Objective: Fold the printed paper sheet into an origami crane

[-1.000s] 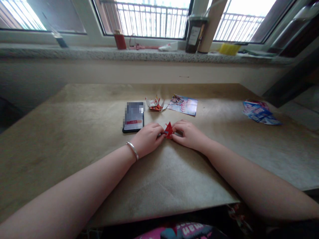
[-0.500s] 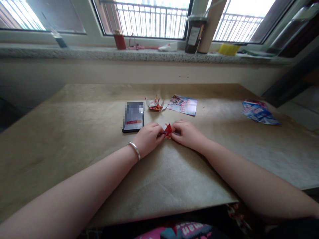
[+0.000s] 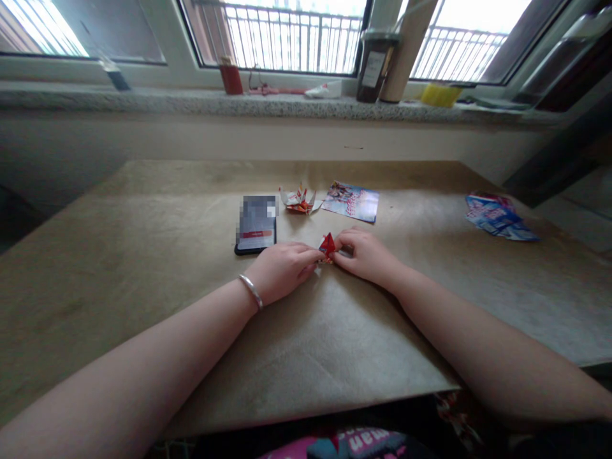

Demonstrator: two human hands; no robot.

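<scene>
A small red folded paper piece [image 3: 327, 246] with white, patterned edges stands between my two hands, low over the table. My right hand [image 3: 361, 254] pinches its right side between thumb and fingers. From the left, my left hand [image 3: 288, 268], with a silver bangle at the wrist, has its fingers closed at the paper's lower left edge. Its fingertips partly cover that edge. Just beyond the hands lies a folded paper figure [image 3: 301, 203] in white and orange-red with pointed tips. A phone [image 3: 257, 226] with a blurred screen rests beside my left hand.
A printed sheet [image 3: 351, 201] lies behind my right hand. Several blue and pink printed papers [image 3: 500, 218] are piled at the right of the brown-covered table [image 3: 119, 280]. On the stone windowsill [image 3: 287, 108] stand a dark jar [image 3: 375, 67], a red container [image 3: 231, 76] and a yellow object [image 3: 440, 95].
My left hand has turned flatter, its fingers stretching further right along the paper's lower edge. The red folded paper has shifted slightly right and up. My right hand has moved a little to the right.
</scene>
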